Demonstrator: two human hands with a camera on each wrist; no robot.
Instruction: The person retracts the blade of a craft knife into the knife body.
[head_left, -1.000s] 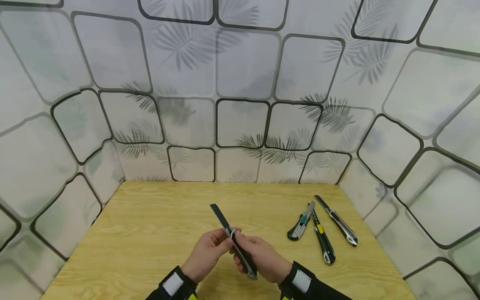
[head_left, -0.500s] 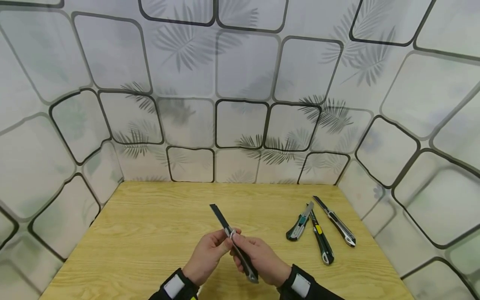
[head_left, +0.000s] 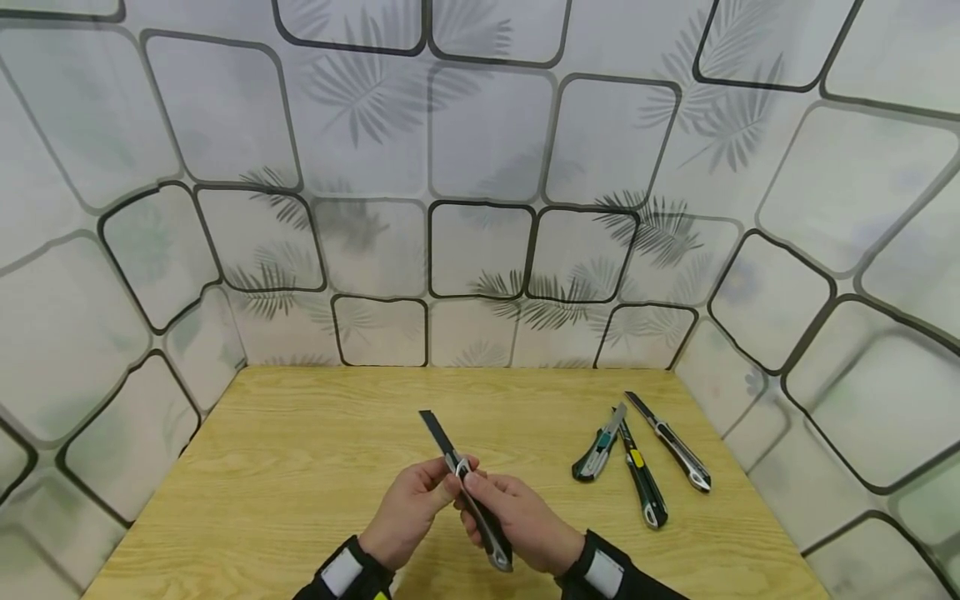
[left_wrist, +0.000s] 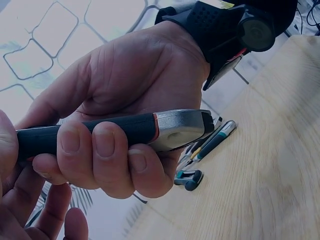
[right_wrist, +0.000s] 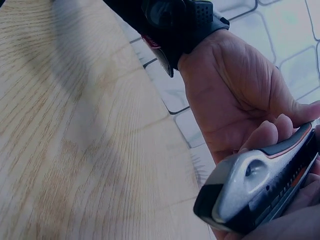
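A black and silver utility knife (head_left: pixel 480 517) is held just above the wooden table (head_left: pixel 300 467), its dark blade (head_left: pixel 435 429) pushed out and pointing away to the left. My right hand (head_left: pixel 491 498) grips the handle, with the fingers curled round it (left_wrist: pixel 100 150). My left hand (head_left: pixel 442 486) pinches the knife's front part near the slider. The silver butt end (right_wrist: pixel 245 187) shows close up in the right wrist view, and the left hand (right_wrist: pixel 235 105) lies behind it.
Three more utility knives lie on the table's right side: a teal one (head_left: pixel 598 456), a yellow-buttoned one (head_left: pixel 643 483) and a silver-black one (head_left: pixel 673 450). Patterned walls (head_left: pixel 480 208) close the table in on three sides.
The hands and knife have hardly moved; the knife's butt end has dropped slightly toward me.
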